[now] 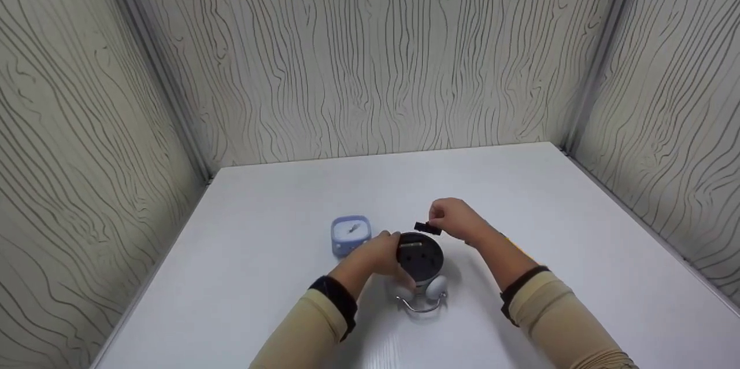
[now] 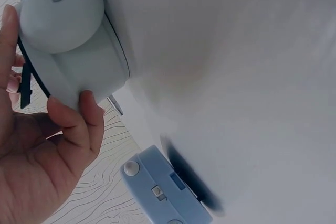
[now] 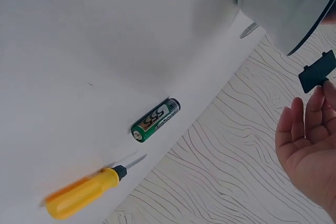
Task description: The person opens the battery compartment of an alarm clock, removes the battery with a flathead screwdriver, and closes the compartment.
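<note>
At the far left, a small blue clock (image 1: 351,229) stands on the bench (image 1: 260,230), just beyond the left wrist; neither of the hands touches it.

Next, the left hand (image 1: 381,252) is grasping the twin-bell alarm clock (image 1: 421,262) by the left side of its casing, fingers curled against the wall and thumb at the rim. The clock lies between the hands, its dark back facing the person and its bells on the near side. A slot is open in the upper part of the back; whether a cell sits inside cannot be determined.

Beyond the clock's far rim, and apart from it, a small black cover (image 1: 426,228) is pinched at one end by the right hand (image 1: 457,220).

In the right wrist view, a green battery (image 3: 156,119) lies loose on the bench near the right hand, with a yellow-handled screwdriver (image 3: 86,192) farther from that hand, its tip near the battery.

Assessment: the step in hand appears to be work at the battery compartment with its cover off. The next move calls for a steady left hold, and for the right hand either to lay the cover aside or to align its tabs with the slot.
</note>
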{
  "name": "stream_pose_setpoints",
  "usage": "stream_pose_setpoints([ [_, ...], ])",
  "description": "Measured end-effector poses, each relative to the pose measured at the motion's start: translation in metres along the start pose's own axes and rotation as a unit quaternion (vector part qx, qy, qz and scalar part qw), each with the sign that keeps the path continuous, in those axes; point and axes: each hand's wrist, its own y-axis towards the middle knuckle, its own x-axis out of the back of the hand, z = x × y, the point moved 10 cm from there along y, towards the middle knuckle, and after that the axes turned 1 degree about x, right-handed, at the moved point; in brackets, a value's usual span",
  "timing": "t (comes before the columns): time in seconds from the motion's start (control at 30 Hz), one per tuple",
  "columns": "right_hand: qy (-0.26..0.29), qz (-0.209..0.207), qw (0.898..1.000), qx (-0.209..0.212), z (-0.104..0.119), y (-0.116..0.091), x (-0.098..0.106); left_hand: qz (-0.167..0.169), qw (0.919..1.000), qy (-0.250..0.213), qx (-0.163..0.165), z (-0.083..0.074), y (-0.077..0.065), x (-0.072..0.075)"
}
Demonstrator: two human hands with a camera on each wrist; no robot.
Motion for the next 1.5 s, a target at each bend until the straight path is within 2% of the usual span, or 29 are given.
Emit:
stream_pose_setpoints([
  [0.17,-0.017,-0.001,0.999,-0.033,-0.012,0.000,0.008,-0.002,0.9999,0.013,0.005,0.001,0.001,-0.001],
  [0.27,-0.025,0.011,0.998,-0.060,-0.024,-0.001,0.009,-0.003,0.9999,0.009,0.007,0.001,0.001,0.000],
  [0.47,-0.004,0.080,0.989,-0.122,-0.050,-0.006,-0.006,-0.001,0.9999,0.015,0.006,0.000,-0.001,-0.001],
  [0.67,-0.008,0.125,0.981,-0.151,-0.067,-0.012,-0.023,0.000,0.9999,0.015,0.003,-0.001,-0.002,-0.001],
  [0.87,-0.041,0.141,0.978,-0.149,-0.075,-0.014,-0.037,0.001,0.9999,0.016,0.007,0.001,-0.002,-0.001],
  [1.17,-0.100,0.151,0.975,-0.127,-0.078,-0.011,-0.046,0.000,0.9999,0.003,0.012,0.000,-0.002,0.001],
  [1.3,-0.095,0.155,0.974,-0.133,-0.077,-0.011,-0.049,0.001,0.9999,0.000,0.015,0.001,-0.001,0.001],
  [1.5,-0.120,0.153,0.976,-0.095,-0.069,-0.011,-0.049,0.003,0.9998,0.015,0.011,0.000,-0.001,-0.001],
])
